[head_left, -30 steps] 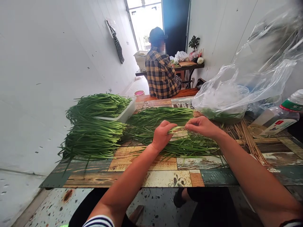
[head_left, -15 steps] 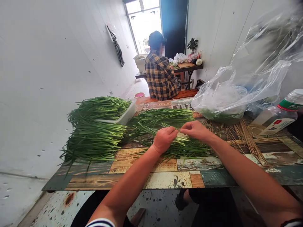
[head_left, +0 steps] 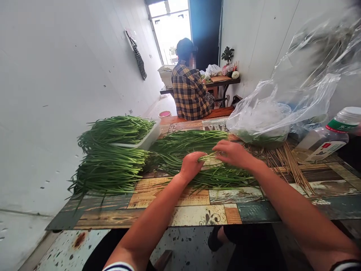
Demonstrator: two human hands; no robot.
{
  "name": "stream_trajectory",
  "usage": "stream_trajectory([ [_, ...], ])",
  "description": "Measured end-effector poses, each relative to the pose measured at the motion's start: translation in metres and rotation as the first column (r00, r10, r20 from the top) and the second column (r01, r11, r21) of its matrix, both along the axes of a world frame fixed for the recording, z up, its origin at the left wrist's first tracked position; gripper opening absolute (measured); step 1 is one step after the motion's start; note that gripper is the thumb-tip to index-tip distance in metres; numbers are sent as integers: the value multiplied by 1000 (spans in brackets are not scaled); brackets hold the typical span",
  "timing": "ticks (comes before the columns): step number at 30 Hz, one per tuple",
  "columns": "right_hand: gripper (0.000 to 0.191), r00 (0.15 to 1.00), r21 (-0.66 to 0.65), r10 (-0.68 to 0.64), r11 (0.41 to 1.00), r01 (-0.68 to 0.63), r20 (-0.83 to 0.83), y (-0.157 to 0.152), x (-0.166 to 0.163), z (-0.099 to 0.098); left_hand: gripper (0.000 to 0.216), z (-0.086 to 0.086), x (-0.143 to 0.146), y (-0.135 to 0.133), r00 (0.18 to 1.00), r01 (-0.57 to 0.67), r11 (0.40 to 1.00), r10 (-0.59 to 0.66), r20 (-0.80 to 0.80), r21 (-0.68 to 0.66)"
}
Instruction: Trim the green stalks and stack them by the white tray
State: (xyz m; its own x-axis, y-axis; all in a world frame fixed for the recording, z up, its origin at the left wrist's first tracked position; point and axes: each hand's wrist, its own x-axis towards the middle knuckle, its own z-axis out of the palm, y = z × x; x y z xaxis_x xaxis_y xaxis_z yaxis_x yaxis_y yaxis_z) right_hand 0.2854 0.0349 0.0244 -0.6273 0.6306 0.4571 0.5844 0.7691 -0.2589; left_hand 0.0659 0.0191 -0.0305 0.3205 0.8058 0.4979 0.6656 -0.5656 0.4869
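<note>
My left hand is closed around a small bunch of green chives, their pale stem ends pointing right. At those ends is my right hand, its fingers bent and the fingertips at the stems; they seem to pinch them. Loose chives lie on the table under and in front of my hands. A longer row of chives is laid out just beyond them.
On the left, thick piles of chives sit by and in a white tub. To the right are a plastic bag, thin wooden sticks and a bottle. A person in a plaid shirt sits beyond the wood-patterned table.
The bunch of chives now shows sticking out of my left fist. My right hand has turned and its fingers have spread somewhat. The view has shifted slightly.
</note>
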Motion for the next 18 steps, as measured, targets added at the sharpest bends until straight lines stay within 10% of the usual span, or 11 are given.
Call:
stream_trajectory([
  [5, 29, 988, -206, 36, 976, -66, -148, 3, -11, -23, 15, 6, -5, 2, 980, 162, 986, -156, 127, -39],
  [11, 39, 744, -660, -367, 740, -131, -559, 10, -7, -21, 11, 15, 0, -1, 974, 94, 995, -86, 208, -31],
  [15, 45, 552, -638, -523, 770, -22, -650, 22, 8, -11, 15, 18, 0, -3, 980, 32, 996, -15, 199, -83],
  [18, 51, 676, -536, -463, 836, 117, -574, 14, 5, -2, 20, 19, -1, -4, 983, 25, 992, -2, 184, -122],
])
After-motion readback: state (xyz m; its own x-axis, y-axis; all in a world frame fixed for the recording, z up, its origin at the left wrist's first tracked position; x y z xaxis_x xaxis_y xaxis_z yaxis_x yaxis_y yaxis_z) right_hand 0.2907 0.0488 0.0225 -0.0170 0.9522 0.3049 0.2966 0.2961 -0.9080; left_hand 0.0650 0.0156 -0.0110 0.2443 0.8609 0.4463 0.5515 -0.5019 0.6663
